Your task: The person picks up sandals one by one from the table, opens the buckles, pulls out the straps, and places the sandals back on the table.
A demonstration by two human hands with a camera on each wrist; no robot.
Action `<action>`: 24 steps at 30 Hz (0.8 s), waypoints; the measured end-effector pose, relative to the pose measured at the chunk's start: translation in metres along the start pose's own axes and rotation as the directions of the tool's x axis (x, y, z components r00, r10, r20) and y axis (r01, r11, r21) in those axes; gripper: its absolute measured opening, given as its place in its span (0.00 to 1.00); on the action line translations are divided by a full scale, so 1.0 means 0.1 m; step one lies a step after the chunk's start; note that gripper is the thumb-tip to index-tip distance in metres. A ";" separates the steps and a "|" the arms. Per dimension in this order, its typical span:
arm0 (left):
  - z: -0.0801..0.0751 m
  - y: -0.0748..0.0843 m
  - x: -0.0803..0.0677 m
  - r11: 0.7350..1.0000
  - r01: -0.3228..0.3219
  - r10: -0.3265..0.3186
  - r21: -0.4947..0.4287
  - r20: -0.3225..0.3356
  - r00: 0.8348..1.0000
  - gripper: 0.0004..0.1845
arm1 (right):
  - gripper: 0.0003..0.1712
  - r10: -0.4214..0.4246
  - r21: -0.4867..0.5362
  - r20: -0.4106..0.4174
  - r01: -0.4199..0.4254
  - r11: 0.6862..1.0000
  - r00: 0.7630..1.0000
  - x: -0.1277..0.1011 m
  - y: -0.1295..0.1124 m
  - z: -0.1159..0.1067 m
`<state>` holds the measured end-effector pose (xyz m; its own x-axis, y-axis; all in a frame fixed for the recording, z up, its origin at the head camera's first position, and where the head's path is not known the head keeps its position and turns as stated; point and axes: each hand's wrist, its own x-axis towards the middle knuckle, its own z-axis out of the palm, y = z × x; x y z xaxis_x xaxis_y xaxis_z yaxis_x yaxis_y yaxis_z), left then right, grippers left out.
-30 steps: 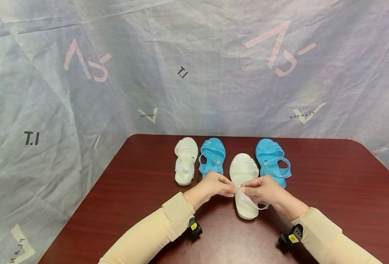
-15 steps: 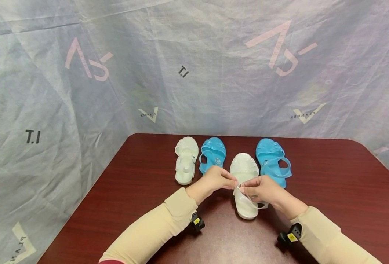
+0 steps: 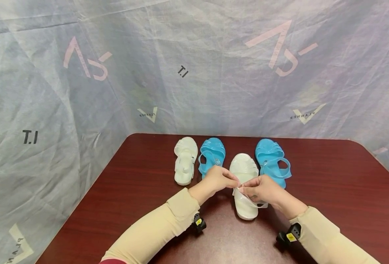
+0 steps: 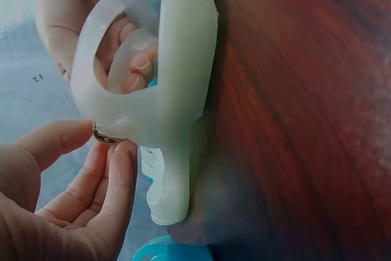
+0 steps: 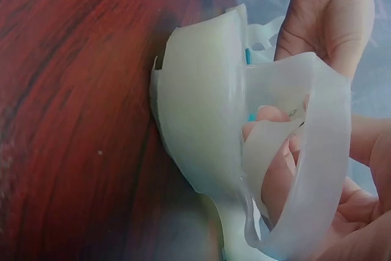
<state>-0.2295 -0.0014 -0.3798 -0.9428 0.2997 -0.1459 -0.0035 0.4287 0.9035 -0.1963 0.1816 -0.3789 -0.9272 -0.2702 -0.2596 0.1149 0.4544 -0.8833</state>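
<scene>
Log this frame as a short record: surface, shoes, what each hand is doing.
surface: dark red table
shoes: two white sandals, two blue sandals, in a row
worked shoe: near white sandal, lying flat on its sole
left hand: pinches the strap buckle
right hand: pinches the ankle strap
untouched: far white sandal, blue sandals

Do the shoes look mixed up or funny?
A little. The four jelly sandals alternate white, blue, white, blue rather than sitting in matching pairs. The nearer white plastic sandal sits closer to the person than the others, its strap unfastened, held between the left hand and right hand. Nothing looks broken or spilled.
</scene>
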 end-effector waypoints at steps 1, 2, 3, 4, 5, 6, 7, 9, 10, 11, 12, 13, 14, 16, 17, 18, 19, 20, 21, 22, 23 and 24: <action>0.01 0.00 0.00 1.000 -0.012 0.012 0.017 -0.008 1.000 0.05 | 0.16 0.004 -0.001 -0.003 -0.004 1.000 1.000 0.00 0.00 0.00; 0.01 0.00 0.00 0.999 -0.024 0.025 0.029 -0.013 1.000 0.04 | 0.16 0.004 -0.005 -0.004 -0.004 1.000 1.000 0.00 -0.01 0.00; 0.01 0.00 0.00 0.998 -0.038 0.039 0.042 -0.016 0.999 0.04 | 0.15 0.006 -0.010 -0.005 -0.006 1.000 1.000 0.00 -0.01 0.00; 0.02 0.00 0.01 0.997 -0.053 0.054 0.055 -0.019 0.998 0.04 | 0.15 0.008 -0.015 -0.005 -0.008 1.000 1.000 -0.01 -0.02 0.00; 0.02 0.01 0.01 0.996 -0.063 0.064 0.062 -0.018 0.998 0.04 | 0.15 0.010 -0.021 -0.006 -0.010 1.000 1.000 -0.01 -0.03 0.00; 0.02 0.01 0.01 0.995 -0.070 0.072 0.069 -0.014 0.997 0.04 | 0.14 0.012 -0.026 -0.008 -0.012 1.000 1.000 -0.01 -0.03 0.00; 0.02 0.02 0.02 0.994 -0.081 0.082 0.073 -0.016 0.996 0.04 | 0.14 0.014 -0.029 -0.010 -0.015 0.999 1.000 -0.01 -0.03 0.00; 0.02 0.04 0.03 0.992 -0.093 0.095 0.079 -0.015 0.995 0.04 | 0.14 0.015 -0.035 -0.011 -0.016 0.999 1.000 0.00 -0.04 -0.01; 0.02 0.04 0.03 0.992 -0.096 0.098 0.081 -0.016 0.995 0.04 | 0.14 0.016 -0.036 -0.012 -0.017 0.999 1.000 0.00 -0.05 -0.01; 0.02 0.05 0.03 0.992 -0.099 0.100 0.082 -0.018 0.995 0.04 | 0.14 0.017 -0.037 -0.014 -0.018 0.999 1.000 0.00 -0.05 -0.01; 0.03 0.05 0.04 0.992 -0.098 0.100 0.083 -0.020 0.995 0.04 | 0.14 0.018 -0.034 -0.015 -0.018 0.999 1.000 0.01 -0.05 0.00; 0.03 0.06 0.04 0.992 -0.097 0.099 0.080 -0.021 0.995 0.04 | 0.14 0.019 -0.031 -0.016 -0.020 0.999 1.000 0.01 -0.05 0.00; 0.03 0.06 0.04 0.993 -0.091 0.093 0.076 -0.021 0.995 0.04 | 0.14 0.020 -0.027 -0.017 -0.021 0.999 1.000 0.01 -0.04 0.00; 0.03 0.06 0.04 0.994 -0.088 0.089 0.068 -0.017 0.996 0.03 | 0.14 0.023 -0.014 -0.017 -0.023 1.000 1.000 0.01 -0.04 0.01; 0.03 0.07 0.04 0.994 -0.088 0.089 0.069 -0.015 0.996 0.03 | 0.14 0.023 -0.010 -0.016 -0.024 1.000 1.000 0.01 -0.04 0.01; 0.03 0.07 0.04 0.994 -0.088 0.089 0.070 -0.012 0.996 0.03 | 0.15 0.022 -0.005 -0.013 -0.022 1.000 1.000 0.01 -0.04 0.01; 0.03 0.07 0.04 0.993 -0.090 0.091 0.073 -0.009 0.996 0.03 | 0.15 0.022 -0.001 -0.012 -0.022 1.000 1.000 0.01 -0.04 0.02; 0.03 0.08 0.05 0.993 -0.092 0.092 0.077 -0.008 0.996 0.03 | 0.15 0.021 0.001 -0.010 -0.021 1.000 1.000 0.01 -0.04 0.02; 0.02 0.08 0.05 0.992 -0.093 0.094 0.082 -0.006 0.996 0.03 | 0.15 0.019 0.002 -0.009 -0.019 1.000 1.000 0.01 -0.04 0.02; 0.02 0.08 0.06 0.992 -0.092 0.093 0.086 -0.005 0.996 0.03 | 0.15 0.018 0.002 -0.007 -0.018 1.000 1.000 0.01 -0.04 0.02; 0.01 0.09 0.06 0.992 -0.089 0.089 0.085 -0.004 0.996 0.03 | 0.15 0.017 0.002 -0.008 -0.017 1.000 1.000 0.02 -0.04 0.02; 0.01 0.09 0.06 0.993 -0.083 0.083 0.081 -0.002 0.997 0.03 | 0.15 0.015 0.005 -0.006 -0.015 1.000 1.000 0.02 -0.04 0.02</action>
<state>-0.2352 0.0051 -0.3728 -0.9403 0.3331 -0.0694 0.1017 0.4698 0.8769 -0.1976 0.1771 -0.3764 -0.9275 -0.2578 -0.2708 0.1309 0.4545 -0.8811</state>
